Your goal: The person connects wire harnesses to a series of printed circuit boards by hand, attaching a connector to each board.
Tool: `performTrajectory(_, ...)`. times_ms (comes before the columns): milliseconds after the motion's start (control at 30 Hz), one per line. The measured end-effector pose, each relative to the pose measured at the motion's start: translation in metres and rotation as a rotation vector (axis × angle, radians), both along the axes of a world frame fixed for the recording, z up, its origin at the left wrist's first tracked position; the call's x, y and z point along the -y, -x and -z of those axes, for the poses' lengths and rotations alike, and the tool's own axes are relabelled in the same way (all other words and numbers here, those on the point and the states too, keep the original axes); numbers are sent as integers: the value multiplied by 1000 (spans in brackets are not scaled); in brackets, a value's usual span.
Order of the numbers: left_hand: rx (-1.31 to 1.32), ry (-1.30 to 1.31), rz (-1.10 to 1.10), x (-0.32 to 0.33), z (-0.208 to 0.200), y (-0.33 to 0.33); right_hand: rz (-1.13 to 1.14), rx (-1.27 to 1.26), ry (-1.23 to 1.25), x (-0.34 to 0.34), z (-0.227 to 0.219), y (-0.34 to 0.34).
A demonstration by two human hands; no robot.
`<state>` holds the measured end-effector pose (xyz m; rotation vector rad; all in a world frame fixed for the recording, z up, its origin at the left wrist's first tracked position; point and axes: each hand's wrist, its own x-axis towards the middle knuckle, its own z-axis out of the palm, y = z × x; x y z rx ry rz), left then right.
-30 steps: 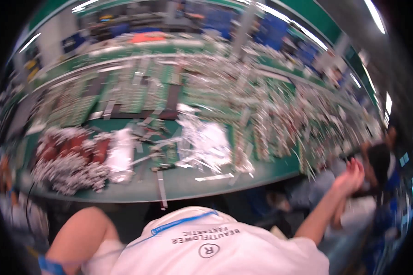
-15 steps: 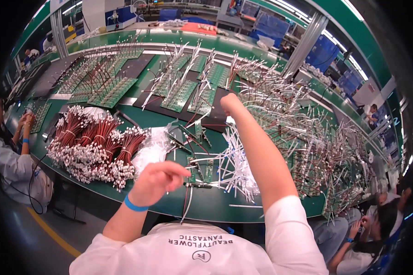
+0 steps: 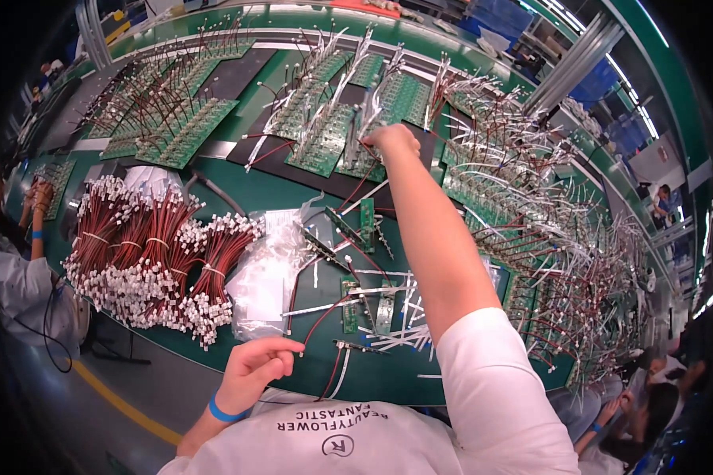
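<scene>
My right hand (image 3: 394,141) reaches over the near end of a green circuit board (image 3: 356,164) in the middle group. Its fingers are bent together at the board's wires, and the fingertips are partly hidden, so what they grip is unclear. A dark red wire (image 3: 364,187) trails down from beside them. Low over the table's front edge is my left hand (image 3: 257,370), index finger stretched out and the others loosely curled. Nothing shows in its grasp. Close to that fingertip, a thin red wire (image 3: 322,319) runs to a small green board (image 3: 349,305) lying on the table.
Bundles of red wires with white connectors (image 3: 146,249) lie left, beside a clear plastic bag (image 3: 260,277). Wired circuit boards (image 3: 184,131) stand far left, and more (image 3: 515,194) crowd the right. White flat cables (image 3: 400,340) lie in front. Co-workers sit at both sides.
My right hand has moved from above the boards' right side onto a middle board, its fingers now at the wires. My left hand has come down nearer my body. The view has shifted.
</scene>
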<state>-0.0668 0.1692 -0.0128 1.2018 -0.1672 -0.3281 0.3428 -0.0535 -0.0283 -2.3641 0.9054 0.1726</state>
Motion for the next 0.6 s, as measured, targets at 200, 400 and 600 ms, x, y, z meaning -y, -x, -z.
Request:
performTrajectory(200,42,52,20,3,-2,-8,58,573,-501,54,26,-42)
performTrajectory(400,134,85,-62,-4,-6,-6,132,809,-1220,60,-76,42)
performTrajectory(600,279,107,-103,4,-18,-7,-71,639,-1441,100,-126,144)
